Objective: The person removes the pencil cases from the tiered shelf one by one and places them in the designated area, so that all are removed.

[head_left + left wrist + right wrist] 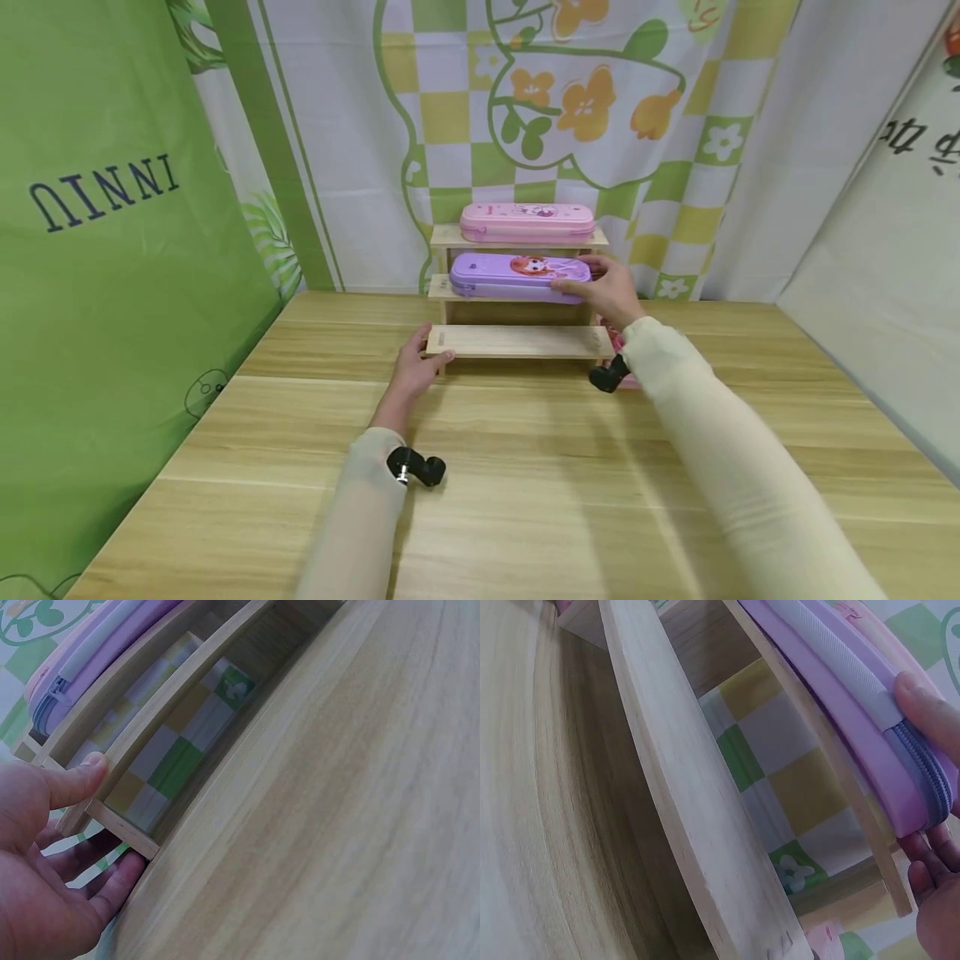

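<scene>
A three-step wooden display rack stands at the back of the table. Its middle step bears a purple zippered pencil case with a red-haired cartoon girl on the lid. My right hand grips that case at its right end, thumb on the front and fingers behind and under it, as the right wrist view shows. On the top step lies a pink pencil case. My left hand holds the left end of the lowest step, thumb on the board's front edge and fingers around the side support.
Something pink and red shows beside the rack's right end, mostly hidden by my right wrist. A patterned curtain hangs behind the rack. The wooden table stretches out in front, with a green cloth along the left.
</scene>
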`<state>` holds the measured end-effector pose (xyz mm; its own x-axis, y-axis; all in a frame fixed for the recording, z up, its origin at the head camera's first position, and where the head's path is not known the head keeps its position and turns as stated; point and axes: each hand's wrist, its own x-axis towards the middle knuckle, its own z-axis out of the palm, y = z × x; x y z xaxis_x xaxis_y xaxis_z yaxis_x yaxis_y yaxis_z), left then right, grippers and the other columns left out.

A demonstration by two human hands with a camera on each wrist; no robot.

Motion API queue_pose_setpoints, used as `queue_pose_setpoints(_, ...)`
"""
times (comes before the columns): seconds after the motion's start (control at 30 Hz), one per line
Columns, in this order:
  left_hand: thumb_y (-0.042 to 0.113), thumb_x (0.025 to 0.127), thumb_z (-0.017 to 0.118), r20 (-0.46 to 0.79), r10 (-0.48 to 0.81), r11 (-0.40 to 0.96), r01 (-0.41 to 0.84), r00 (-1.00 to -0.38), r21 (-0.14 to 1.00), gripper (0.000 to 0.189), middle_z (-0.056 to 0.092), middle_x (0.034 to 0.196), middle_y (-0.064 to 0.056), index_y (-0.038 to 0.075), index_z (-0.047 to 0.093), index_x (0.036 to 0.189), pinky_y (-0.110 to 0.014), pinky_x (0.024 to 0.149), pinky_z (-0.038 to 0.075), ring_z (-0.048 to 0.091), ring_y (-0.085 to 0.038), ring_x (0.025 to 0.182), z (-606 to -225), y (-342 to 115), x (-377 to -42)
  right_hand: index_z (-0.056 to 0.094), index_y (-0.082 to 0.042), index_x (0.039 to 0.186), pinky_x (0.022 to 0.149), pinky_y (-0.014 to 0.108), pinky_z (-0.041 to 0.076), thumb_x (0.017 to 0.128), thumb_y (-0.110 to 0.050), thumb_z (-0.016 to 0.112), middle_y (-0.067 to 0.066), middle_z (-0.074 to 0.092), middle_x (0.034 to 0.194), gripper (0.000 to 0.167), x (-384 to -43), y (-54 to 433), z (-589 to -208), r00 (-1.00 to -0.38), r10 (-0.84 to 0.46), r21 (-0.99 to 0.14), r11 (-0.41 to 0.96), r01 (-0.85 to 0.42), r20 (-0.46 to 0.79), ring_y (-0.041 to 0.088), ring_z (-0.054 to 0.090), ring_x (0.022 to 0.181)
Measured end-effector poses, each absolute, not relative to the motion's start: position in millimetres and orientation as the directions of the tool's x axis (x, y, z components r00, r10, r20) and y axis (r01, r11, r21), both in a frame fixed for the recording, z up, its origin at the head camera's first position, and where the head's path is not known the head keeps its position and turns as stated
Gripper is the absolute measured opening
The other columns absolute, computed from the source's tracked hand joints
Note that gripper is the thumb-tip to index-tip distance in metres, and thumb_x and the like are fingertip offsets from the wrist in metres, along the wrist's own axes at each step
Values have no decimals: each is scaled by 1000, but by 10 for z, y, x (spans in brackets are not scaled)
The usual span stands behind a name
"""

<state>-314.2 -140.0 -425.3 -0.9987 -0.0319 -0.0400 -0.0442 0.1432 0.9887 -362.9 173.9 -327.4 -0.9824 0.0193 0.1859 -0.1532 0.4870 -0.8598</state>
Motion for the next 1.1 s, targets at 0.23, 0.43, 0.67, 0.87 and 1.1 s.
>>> queue_pose_setpoints(0.23, 10, 96, 69, -49, -33, 137, -53, -998, 989, 77, 39, 154, -23, 16, 28, 160, -50, 112, 44, 48, -38, 135, -4250, -1398, -3132, 54, -6, 143, 77, 21, 48, 78, -45, 87, 18, 60, 131, 84, -3562, 1836, -3286, -973, 38, -858, 481, -180, 226, 20, 54, 104)
queue_pose_setpoints(0.43, 10, 97, 68, -46, -26, 140, -49, -999, 989, 76, 37, 155, -23, 15, 26, 161, -51, 112, 43, 47, -38, 136, -4252, -1393, -3121, 54, -5, 143, 65, 21, 54, 77, -46, 87, 17, 60, 129, 84, -3524, 1970, -3306, -977, 52, -879, 448, -164, 209, 14, 57, 95)
queue_pose_setpoints(0.67, 11, 97, 67, -38, -24, 150, -42, -999, 988, 76, 36, 156, -23, 15, 26, 161, -52, 109, 45, 48, -37, 134, -4274, -1408, -3142, 56, -3, 140, 81, 18, 45, 78, -46, 86, 17, 61, 128, 81, -3442, 2183, -3290, -972, 80, -847, 510, -152, 222, 13, 55, 101)
queue_pose_setpoints(0.87, 11, 97, 67, -32, -18, 154, -34, -999, 987, 76, 37, 156, -23, 14, 25, 161, -52, 110, 44, 47, -38, 136, -4285, -1409, -3159, 57, -1, 139, 76, 16, 46, 81, -42, 85, 18, 61, 128, 77, -3342, 2409, -3271, -963, 64, -832, 521, -191, 261, 9, 55, 97)
queue_pose_setpoints(1.1, 10, 98, 67, -31, -18, 157, -33, -999, 987, 76, 37, 155, -24, 12, 25, 161, -51, 110, 44, 47, -38, 136, -4274, -1402, -3145, 56, -1, 140, 75, 12, 46, 82, -43, 84, 18, 61, 127, 77, -3253, 2671, -3285, -962, 84, -822, 542, -174, 260, 7, 55, 96)
